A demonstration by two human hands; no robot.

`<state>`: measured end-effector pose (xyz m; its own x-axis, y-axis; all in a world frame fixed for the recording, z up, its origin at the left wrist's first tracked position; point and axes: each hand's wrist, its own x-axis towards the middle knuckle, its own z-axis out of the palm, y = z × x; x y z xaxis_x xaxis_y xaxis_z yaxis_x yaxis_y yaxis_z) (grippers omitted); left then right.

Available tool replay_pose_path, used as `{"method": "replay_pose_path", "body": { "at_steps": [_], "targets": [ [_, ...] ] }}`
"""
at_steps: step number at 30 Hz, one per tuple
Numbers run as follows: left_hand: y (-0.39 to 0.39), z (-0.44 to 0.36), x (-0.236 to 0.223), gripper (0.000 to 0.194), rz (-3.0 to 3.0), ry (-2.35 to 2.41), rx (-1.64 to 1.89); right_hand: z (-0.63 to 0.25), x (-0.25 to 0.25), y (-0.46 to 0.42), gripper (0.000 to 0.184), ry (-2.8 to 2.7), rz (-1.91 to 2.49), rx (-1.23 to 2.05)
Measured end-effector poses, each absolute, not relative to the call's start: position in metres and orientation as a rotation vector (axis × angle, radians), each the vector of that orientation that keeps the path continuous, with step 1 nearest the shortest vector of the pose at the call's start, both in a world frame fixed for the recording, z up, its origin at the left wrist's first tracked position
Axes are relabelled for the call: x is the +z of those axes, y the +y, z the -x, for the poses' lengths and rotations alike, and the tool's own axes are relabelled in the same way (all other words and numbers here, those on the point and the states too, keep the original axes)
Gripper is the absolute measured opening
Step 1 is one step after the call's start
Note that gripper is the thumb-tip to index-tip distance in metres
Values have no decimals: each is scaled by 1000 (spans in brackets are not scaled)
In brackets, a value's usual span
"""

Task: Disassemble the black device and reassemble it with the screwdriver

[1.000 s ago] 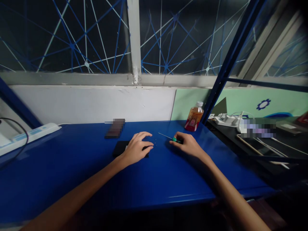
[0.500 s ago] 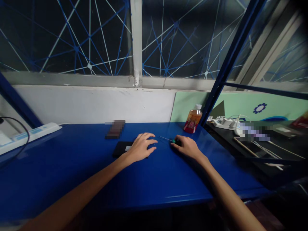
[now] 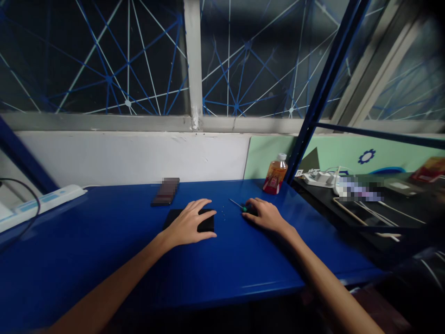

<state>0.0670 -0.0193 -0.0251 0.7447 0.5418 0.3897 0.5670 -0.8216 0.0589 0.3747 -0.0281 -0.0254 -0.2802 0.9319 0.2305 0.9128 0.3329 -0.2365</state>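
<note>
My left hand (image 3: 189, 223) is over a flat black rectangular case (image 3: 207, 224), its fingers spread and its thumb apart. Whether the fingertips press on the case I cannot tell. My right hand (image 3: 267, 216) rests on the table with its fingers curled round a screwdriver (image 3: 244, 209). The screwdriver's handle is green and black, mostly hidden under the fingers, and its thin shaft points to the far left. Several tiny pale bits, perhaps screws (image 3: 223, 213), lie on the blue table (image 3: 222, 260) between the two hands.
A dark phone-like slab (image 3: 165, 192), partly blurred out, lies behind the case. A bottle of orange-red drink (image 3: 276, 174) stands at the back right beside a blue post. At the left is a white power strip (image 3: 52, 199). Cables and chargers clutter a black table (image 3: 313, 192) to the right.
My left hand has moved left and nearer to me, over the black case, uncovering the tiny bits. The right hand keeps its hold on the screwdriver. The view has shifted slightly.
</note>
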Motion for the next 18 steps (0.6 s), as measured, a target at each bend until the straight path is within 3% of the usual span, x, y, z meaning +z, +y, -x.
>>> {"method": "replay_pose_path", "body": {
  "at_steps": [10, 18],
  "targets": [
    [-18, -65, -29, 55, 2835, -928, -648, -373, -25, -28, 43, -2232, 1550, 10],
    [-25, -51, -13, 54, 2758, -934, -608, -374, -23, -31, 46, -2086, 1488, -257]
  ]
}}
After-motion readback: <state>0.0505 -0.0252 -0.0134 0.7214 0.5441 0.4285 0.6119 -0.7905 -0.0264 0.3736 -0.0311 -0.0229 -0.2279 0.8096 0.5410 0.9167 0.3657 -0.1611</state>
